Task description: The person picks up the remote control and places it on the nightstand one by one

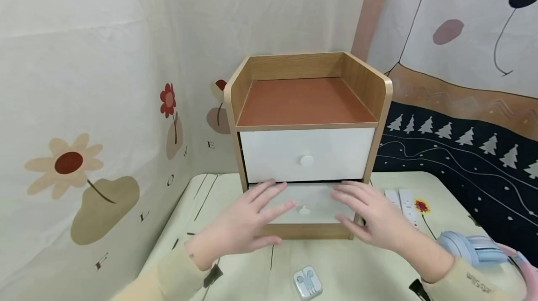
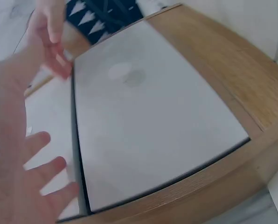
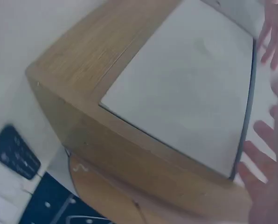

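In the head view a small wooden cabinet stands on the table, with a white upper drawer and a white lower drawer. Both drawer fronts sit in the frame, each with a round white knob. My left hand is in front of the lower drawer's left side, fingers spread, holding nothing. On the other side, my right hand overlaps the lower drawer's right edge, its fingers spread and also holding nothing. Both wrist views show the fingers over the drawer fronts near the dark gap between them.
A clear case with earphones lies on the table in front of the cabinet. To the right are blue and pink headphones and white power strips. Printed curtains hang behind and on both sides.
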Available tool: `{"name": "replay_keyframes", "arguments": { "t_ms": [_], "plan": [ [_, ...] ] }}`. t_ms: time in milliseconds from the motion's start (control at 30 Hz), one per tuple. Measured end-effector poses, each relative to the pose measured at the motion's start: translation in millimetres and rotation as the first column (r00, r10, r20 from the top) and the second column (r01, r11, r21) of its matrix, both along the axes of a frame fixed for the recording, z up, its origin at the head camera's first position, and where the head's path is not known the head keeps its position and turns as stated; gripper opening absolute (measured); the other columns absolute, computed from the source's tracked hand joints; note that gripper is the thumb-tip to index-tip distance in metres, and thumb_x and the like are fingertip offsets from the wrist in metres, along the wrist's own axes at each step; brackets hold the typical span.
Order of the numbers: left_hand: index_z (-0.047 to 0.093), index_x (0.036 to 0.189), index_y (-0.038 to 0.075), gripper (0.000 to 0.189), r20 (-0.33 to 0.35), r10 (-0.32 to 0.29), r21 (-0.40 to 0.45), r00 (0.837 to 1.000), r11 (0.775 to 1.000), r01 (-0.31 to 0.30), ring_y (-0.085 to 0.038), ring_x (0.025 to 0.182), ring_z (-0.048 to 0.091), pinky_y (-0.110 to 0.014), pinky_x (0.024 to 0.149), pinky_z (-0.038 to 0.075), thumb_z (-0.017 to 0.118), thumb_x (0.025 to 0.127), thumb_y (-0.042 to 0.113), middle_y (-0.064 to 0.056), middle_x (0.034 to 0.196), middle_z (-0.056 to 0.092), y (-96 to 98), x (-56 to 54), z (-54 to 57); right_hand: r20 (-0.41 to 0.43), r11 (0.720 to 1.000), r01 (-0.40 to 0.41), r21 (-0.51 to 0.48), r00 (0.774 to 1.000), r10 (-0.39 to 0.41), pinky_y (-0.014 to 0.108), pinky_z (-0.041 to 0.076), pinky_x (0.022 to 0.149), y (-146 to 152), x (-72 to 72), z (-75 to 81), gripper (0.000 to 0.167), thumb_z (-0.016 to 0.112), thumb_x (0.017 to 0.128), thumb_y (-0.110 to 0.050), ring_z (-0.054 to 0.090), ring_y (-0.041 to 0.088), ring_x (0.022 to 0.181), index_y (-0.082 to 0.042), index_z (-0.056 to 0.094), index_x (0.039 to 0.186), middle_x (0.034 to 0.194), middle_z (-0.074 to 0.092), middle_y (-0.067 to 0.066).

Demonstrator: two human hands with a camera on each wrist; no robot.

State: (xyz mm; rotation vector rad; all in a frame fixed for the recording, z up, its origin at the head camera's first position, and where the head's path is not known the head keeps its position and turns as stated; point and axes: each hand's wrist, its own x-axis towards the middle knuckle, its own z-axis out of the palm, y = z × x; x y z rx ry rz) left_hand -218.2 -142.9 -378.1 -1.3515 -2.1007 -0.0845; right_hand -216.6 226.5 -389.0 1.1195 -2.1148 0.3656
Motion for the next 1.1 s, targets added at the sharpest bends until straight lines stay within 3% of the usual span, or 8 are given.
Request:
{"name": "replay_keyframes", "arguments": {
  "t_ms": [133,267,400,533,700,800,900,1100],
  "plan": [
    [0.061,0.155,0.015,0.065,-0.045,-0.002,0.204,0.999,0.979,0.012,-0.037,0.139,0.061,-0.051,0.117,0.057,0.082,0.098,0.038,-0.018,0.153,0.062,-4.8,-6.9,5.7,-0.104,0.964,0.068,-0.257,0.990,-0.097,0.029,0.057,0.084,4,-9.3,-9.2,0.030,0.051,0.103,-0.015,0.070,0.024,0.094,-0.004,0.078,0.109,0.111,0.078,0.009],
    [0.064,0.149,0.007,0.052,-0.082,0.054,0.425,0.995,0.905,-0.014,-0.039,0.121,0.065,-0.049,0.098,0.063,0.073,0.098,0.018,-0.021,0.143,0.065,-12.6,-13.6,8.5,0.027,0.825,0.309,-0.473,0.941,-0.336,0.026,0.051,0.077,11,-10.6,-26.3,0.024,0.053,0.092,0.001,0.069,0.030,0.089,0.003,0.072,0.107,0.103,0.076,0.015],
    [0.062,0.147,0.000,0.057,-0.064,0.147,0.614,0.987,0.785,-0.077,-0.041,0.114,0.065,-0.047,0.085,0.061,0.069,0.090,0.004,-0.027,0.140,0.062,-18.4,-19.1,6.5,0.332,0.628,0.575,-0.524,0.817,-0.471,0.017,0.042,0.077,20,-11.0,-47.1,0.032,0.057,0.095,0.003,0.067,0.034,0.096,0.004,0.065,0.127,0.116,0.072,0.019],
    [0.047,0.161,-0.001,0.075,0.078,0.194,0.685,0.978,0.702,-0.195,-0.043,0.128,0.066,-0.049,0.097,0.064,0.070,0.089,0.000,-0.028,0.154,0.056,-19.9,-21.1,1.5,0.567,0.536,0.748,-0.392,0.655,-0.500,0.035,0.051,0.078,33,-17.2,-68.1,0.047,0.058,0.101,-0.007,0.067,0.040,0.104,0.005,0.054,0.146,0.130,0.064,0.026],
    [0.024,0.176,0.008,0.093,0.354,0.212,0.616,0.911,0.680,-0.397,-0.041,0.132,0.071,-0.054,0.103,0.065,0.072,0.096,0.007,-0.021,0.166,0.054,-14.0,-19.1,-0.6,0.752,0.534,0.838,-0.114,0.424,-0.505,0.066,0.055,0.090,54,-24.9,-94.2,0.066,0.057,0.104,-0.020,0.061,0.057,0.119,0.009,0.040,0.160,0.142,0.052,0.038],
    [0.020,0.177,0.011,0.093,0.441,0.214,0.584,0.872,0.669,-0.459,-0.041,0.124,0.076,-0.055,0.098,0.066,0.071,0.099,0.009,-0.022,0.164,0.056,-10.7,-18.2,-1.5,0.795,0.562,0.827,0.016,0.330,-0.509,0.073,0.053,0.097,62,-27.7,-108.7,0.070,0.058,0.106,-0.026,0.056,0.063,0.127,0.008,0.035,0.163,0.147,0.047,0.042],
    [0.021,0.177,0.010,0.093,0.429,0.224,0.592,0.875,0.662,-0.460,-0.040,0.119,0.077,-0.053,0.096,0.068,0.070,0.098,0.007,-0.024,0.161,0.058,-10.1,-18.8,-3.7,0.798,0.594,0.801,0.077,0.308,-0.518,0.075,0.053,0.100,65,-30.7,-120.7,0.072,0.061,0.106,-0.030,0.056,0.065,0.128,0.008,0.037,0.162,0.147,0.047,0.044],
    [0.023,0.176,0.007,0.096,0.392,0.232,0.608,0.890,0.661,-0.439,-0.039,0.117,0.078,-0.049,0.094,0.068,0.071,0.093,0.002,-0.026,0.157,0.060,-8.6,-21.0,-9.1,0.770,0.627,0.770,0.119,0.328,-0.548,0.072,0.057,0.094,65,-33.9,-133.9,0.073,0.071,0.101,-0.034,0.062,0.061,0.119,0.009,0.047,0.155,0.138,0.053,0.045]
  ]
}}
